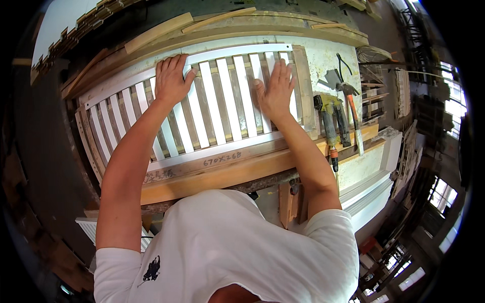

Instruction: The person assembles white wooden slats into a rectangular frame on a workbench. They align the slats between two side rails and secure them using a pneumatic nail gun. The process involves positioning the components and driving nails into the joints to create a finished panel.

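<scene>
- L hand (171, 81): flat, palm down, fingers spread on white slatted panel (202, 108), near its top rail; grips nothing.
- R hand (275, 91): also open and flat, pressed on slats further right.
- Panel lies flat on wooden workbench (227, 174), in front of person.
- Hammer (352, 108) & power drill (328, 123) lie on bench just right of panel.

White slatted panel (212, 108) lies flat on the workbench (227, 174), slats running crosswise.
</scene>
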Demonstrator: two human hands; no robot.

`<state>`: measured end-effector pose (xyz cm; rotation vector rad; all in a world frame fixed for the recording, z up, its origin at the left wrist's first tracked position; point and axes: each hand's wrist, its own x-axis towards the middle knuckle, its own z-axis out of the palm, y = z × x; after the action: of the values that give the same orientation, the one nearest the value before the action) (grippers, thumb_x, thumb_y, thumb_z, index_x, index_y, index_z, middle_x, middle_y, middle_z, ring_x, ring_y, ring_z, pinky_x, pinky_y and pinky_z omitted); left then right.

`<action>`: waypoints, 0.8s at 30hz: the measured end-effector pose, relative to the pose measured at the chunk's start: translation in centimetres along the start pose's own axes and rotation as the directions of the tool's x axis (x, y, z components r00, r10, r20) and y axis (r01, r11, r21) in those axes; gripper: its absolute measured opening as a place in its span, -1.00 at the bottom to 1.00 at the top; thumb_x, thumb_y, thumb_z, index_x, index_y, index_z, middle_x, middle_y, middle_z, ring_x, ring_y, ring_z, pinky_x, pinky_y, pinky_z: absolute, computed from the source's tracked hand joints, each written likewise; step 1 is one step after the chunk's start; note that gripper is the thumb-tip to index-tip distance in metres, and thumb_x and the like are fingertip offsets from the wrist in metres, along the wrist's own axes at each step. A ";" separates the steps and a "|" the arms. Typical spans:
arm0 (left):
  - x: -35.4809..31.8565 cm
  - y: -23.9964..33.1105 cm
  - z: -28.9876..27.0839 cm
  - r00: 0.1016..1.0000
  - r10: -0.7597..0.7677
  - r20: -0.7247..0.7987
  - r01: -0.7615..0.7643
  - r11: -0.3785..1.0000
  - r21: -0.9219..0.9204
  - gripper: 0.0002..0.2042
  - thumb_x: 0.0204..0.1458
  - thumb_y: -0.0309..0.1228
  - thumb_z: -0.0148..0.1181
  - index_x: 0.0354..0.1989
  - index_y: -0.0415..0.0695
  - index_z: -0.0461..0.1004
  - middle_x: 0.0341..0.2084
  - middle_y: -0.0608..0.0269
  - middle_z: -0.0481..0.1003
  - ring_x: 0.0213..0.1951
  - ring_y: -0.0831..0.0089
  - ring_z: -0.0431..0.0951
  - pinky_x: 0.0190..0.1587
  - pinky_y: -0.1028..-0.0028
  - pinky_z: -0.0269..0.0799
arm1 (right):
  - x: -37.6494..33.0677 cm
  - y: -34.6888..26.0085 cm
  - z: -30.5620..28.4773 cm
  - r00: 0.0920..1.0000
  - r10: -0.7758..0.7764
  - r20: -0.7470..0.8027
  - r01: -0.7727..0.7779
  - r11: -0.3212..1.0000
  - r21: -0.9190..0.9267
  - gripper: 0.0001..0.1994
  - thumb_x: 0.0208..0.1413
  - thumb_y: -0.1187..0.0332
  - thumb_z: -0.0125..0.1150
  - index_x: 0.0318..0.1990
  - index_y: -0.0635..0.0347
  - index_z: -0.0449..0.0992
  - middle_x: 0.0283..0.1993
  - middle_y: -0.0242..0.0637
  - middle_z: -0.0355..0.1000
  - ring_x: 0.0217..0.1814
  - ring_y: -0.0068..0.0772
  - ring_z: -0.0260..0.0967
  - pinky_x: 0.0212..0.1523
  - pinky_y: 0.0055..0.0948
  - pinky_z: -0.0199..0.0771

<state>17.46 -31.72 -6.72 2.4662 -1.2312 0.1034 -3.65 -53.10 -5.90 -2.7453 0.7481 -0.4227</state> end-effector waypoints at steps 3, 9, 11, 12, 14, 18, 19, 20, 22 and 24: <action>-0.1 0.1 0.2 1.000 -0.023 0.009 0.023 1.000 -0.015 -0.53 0.08 -0.14 0.07 0.10 -0.15 0.35 0.04 0.11 0.39 0.11 0.16 0.29 0.27 0.18 -0.01 | -1.0 1.2 0.8 0.997 0.071 0.025 -0.068 0.992 -0.109 -0.25 0.18 -0.07 -0.03 0.28 0.46 0.07 0.41 0.16 -0.10 0.47 0.25 -0.25 0.35 0.24 -0.31; -0.4 -0.4 1.5 0.999 -0.044 -0.004 0.044 0.999 -0.011 -0.47 0.03 -0.08 0.08 0.07 -0.21 0.35 -0.02 0.06 0.39 0.06 0.11 0.29 0.22 0.10 0.01 | -1.1 1.0 1.0 0.989 0.123 0.086 -0.107 0.981 -0.164 -0.24 0.10 0.01 0.04 0.30 0.44 0.08 0.41 0.15 -0.07 0.46 0.21 -0.20 0.37 0.17 -0.28; -0.1 0.3 0.5 0.998 -0.052 0.022 0.054 0.988 -0.145 -0.48 0.01 -0.12 0.13 0.06 -0.23 0.32 -0.06 -0.01 0.38 0.05 0.04 0.29 0.21 0.09 0.04 | -2.0 2.7 2.0 0.997 0.077 0.009 -0.075 0.984 -0.161 -0.24 0.10 -0.01 0.04 0.30 0.43 0.09 0.41 0.14 -0.05 0.47 0.14 -0.19 0.38 0.15 -0.28; -0.3 0.3 1.2 0.998 -0.055 0.014 0.056 0.995 -0.087 -0.46 0.04 -0.11 0.09 0.09 -0.26 0.29 -0.01 -0.03 0.34 0.08 0.04 0.26 0.25 0.07 -0.02 | -2.1 2.8 2.0 0.997 0.077 0.001 -0.076 0.981 -0.181 -0.24 0.11 -0.02 0.03 0.30 0.41 0.10 0.42 0.12 -0.04 0.47 0.12 -0.17 0.39 0.12 -0.28; -0.7 0.8 0.7 0.992 -0.062 0.107 0.060 0.998 0.024 -0.36 0.11 0.00 -0.08 0.20 -0.31 0.20 0.14 -0.07 0.24 0.21 0.02 0.14 0.31 0.03 -0.16 | -2.4 3.1 2.1 0.999 0.044 -0.004 -0.044 0.974 -0.222 -0.27 0.15 -0.05 -0.02 0.31 0.36 0.11 0.41 0.07 -0.01 0.46 0.08 -0.13 0.38 0.06 -0.24; -2.3 1.2 0.1 0.991 -0.068 0.119 0.067 0.998 0.014 -0.25 0.17 0.09 -0.19 0.31 -0.34 0.04 0.33 -0.13 0.00 0.38 0.00 -0.12 0.38 0.04 -0.37 | -1.9 2.2 1.8 1.000 -0.002 -0.023 -0.004 0.966 -0.258 -0.32 0.19 -0.05 -0.07 0.27 0.37 0.17 0.37 0.07 0.06 0.42 0.08 -0.06 0.36 0.02 -0.17; -3.2 1.6 0.1 0.991 -0.052 0.120 0.055 0.998 -0.024 -0.24 0.16 0.10 -0.19 0.32 -0.35 0.02 0.36 -0.15 -0.06 0.40 0.00 -0.20 0.39 0.04 -0.40 | -1.8 2.4 2.0 0.999 -0.020 -0.027 0.012 0.967 -0.256 -0.32 0.20 -0.05 -0.07 0.27 0.38 0.18 0.37 0.08 0.06 0.42 0.08 -0.06 0.36 0.01 -0.16; -4.0 1.9 0.1 0.991 -0.049 0.127 0.056 0.997 -0.057 -0.23 0.16 0.09 -0.18 0.32 -0.35 0.02 0.36 -0.15 -0.08 0.41 0.00 -0.21 0.39 0.04 -0.40 | -1.5 2.8 2.2 0.999 -0.036 -0.032 0.027 0.967 -0.254 -0.32 0.20 -0.05 -0.07 0.27 0.38 0.18 0.36 0.09 0.06 0.42 0.08 -0.06 0.36 0.00 -0.15; -5.9 2.9 0.0 0.987 -0.033 0.155 0.049 0.994 -0.100 -0.25 0.16 0.09 -0.15 0.34 -0.31 0.02 0.38 -0.13 -0.11 0.42 0.00 -0.24 0.39 0.02 -0.39 | -1.7 2.5 2.0 0.999 -0.039 -0.022 0.032 0.964 -0.264 -0.32 0.20 -0.05 -0.09 0.26 0.39 0.19 0.35 0.12 0.06 0.41 0.09 -0.04 0.36 -0.01 -0.12; -8.1 4.1 -0.3 0.979 -0.010 0.203 0.034 0.993 -0.116 -0.26 0.16 0.07 -0.14 0.35 -0.26 0.02 0.38 -0.10 -0.11 0.42 0.01 -0.24 0.39 0.01 -0.40 | -1.8 2.6 2.2 0.998 -0.047 -0.029 0.038 0.963 -0.268 -0.32 0.21 -0.05 -0.09 0.26 0.39 0.19 0.35 0.12 0.06 0.41 0.09 -0.04 0.35 0.00 -0.12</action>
<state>9.34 -27.76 -7.09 2.4321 -1.2513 -0.2269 -5.57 -53.95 -9.13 -3.0170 0.8095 -0.4058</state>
